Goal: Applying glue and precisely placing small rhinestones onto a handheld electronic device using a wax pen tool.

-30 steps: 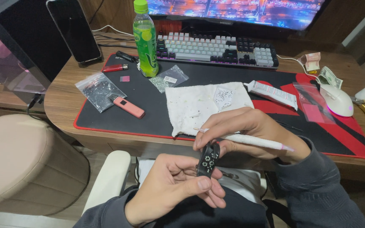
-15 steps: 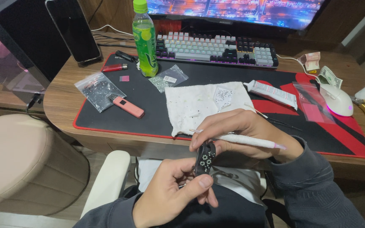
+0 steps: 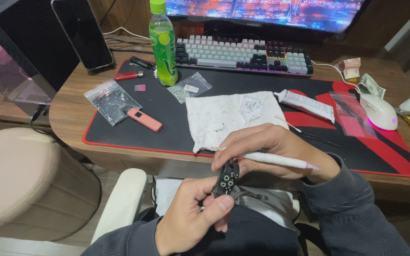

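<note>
My left hand (image 3: 193, 208) pinches a small black object (image 3: 227, 178) dotted with tiny light stones, held upright just below the desk's front edge. My right hand (image 3: 266, 149) grips a white pen-like tool (image 3: 274, 160) with a pink end, its tip hidden at the top of the black object. Fingers of both hands touch the object. Right behind the hands lies a white cloth (image 3: 231, 116) with small stones scattered on it, spread on the black and red desk mat (image 3: 167, 106).
On the mat lie a pink lighter-shaped device (image 3: 143, 119), two clear bags of small stones (image 3: 111, 99), a white glue tube (image 3: 307, 104) and a green bottle (image 3: 163, 45). A keyboard (image 3: 243, 54), a mouse (image 3: 380, 113), a phone (image 3: 84, 33) and a beige chair (image 3: 29, 185) surround them.
My left hand has shifted its grip on the black object, thumb now across its lower part. The right hand with the pen tool has stayed against the object's top.
</note>
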